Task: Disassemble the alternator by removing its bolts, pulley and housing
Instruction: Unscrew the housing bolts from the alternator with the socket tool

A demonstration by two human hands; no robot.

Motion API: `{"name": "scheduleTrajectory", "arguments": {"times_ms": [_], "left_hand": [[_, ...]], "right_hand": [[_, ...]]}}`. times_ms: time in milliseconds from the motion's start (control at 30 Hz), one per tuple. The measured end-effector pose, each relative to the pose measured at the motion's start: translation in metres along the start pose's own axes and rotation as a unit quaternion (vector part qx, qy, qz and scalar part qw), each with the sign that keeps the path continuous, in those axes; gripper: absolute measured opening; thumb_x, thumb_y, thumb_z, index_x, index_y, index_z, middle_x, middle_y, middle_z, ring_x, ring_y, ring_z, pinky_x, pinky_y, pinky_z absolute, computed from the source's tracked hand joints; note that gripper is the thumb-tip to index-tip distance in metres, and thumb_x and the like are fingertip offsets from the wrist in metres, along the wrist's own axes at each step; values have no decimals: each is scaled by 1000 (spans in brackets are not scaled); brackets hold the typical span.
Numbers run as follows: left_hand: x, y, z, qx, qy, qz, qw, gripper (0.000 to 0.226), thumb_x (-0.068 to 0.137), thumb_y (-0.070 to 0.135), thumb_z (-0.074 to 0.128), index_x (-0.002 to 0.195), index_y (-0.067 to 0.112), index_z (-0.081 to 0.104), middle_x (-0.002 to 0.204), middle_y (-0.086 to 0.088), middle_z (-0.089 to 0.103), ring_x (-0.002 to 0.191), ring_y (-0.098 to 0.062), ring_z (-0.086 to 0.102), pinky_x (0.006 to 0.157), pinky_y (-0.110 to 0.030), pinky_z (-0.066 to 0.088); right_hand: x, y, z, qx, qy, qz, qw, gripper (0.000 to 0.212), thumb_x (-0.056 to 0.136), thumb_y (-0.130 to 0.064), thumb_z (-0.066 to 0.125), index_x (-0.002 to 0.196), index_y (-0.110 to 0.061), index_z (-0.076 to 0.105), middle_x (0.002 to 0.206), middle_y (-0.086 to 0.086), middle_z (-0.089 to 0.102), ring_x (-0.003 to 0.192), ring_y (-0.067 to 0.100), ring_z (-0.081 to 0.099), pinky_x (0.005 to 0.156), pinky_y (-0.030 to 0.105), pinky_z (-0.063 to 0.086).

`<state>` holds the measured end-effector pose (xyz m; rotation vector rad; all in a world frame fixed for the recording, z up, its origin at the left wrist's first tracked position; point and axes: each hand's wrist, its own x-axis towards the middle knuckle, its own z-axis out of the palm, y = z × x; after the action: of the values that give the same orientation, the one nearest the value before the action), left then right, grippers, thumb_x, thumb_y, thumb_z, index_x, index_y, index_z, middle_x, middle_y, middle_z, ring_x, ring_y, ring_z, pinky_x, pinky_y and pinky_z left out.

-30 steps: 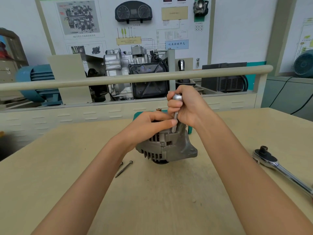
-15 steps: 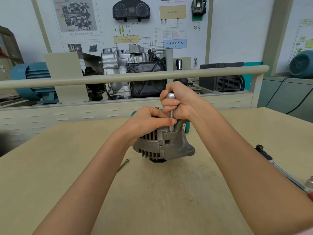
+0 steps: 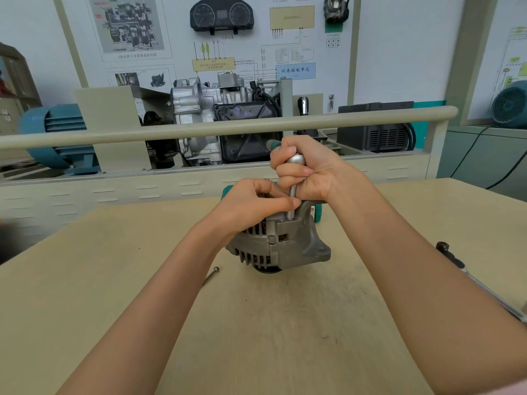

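On the bench (image 3: 285,323), a loose bolt (image 3: 210,276) lies left of the alternator (image 3: 281,246). The left hand (image 3: 251,203) rests on the alternator, fingers curled over its top. The right hand (image 3: 306,171) grips the upright driver (image 3: 293,189). A ratchet (image 3: 456,265) lies at right. Compared with before, both hands hold the same places.

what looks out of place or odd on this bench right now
Little stands out. One loose bolt lies on the table left of the alternator, partly hidden by the left forearm, and the ratchet wrench sits near the right edge. Nothing looks spilled or damaged.
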<state>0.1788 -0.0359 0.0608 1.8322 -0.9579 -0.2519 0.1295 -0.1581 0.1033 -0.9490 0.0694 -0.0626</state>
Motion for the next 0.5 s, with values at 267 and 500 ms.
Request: {"name": "scheduleTrajectory", "arguments": {"times_ms": [267,500], "left_hand": [[-4,-1,-4,-28,-6,4,1000,9,78,26,76,70,30,75,69,12,72,62,5,64,54,-5,44],[-3,-4,-2,-30,3,20,999,12,77,23,78,68,29,75,73,8,74,67,0,66,61,-10,51]], "right_hand": [[-4,2,3,-5,15,-6,1000,26,88,-6,32,64,-14,39,42,-6,43,25,3,27,30,12,20],[-8,15,17,-49,142,-114,982,25,93,-6,32,74,-8,47,41,-4,48,29,5,38,34,12,28]]}}
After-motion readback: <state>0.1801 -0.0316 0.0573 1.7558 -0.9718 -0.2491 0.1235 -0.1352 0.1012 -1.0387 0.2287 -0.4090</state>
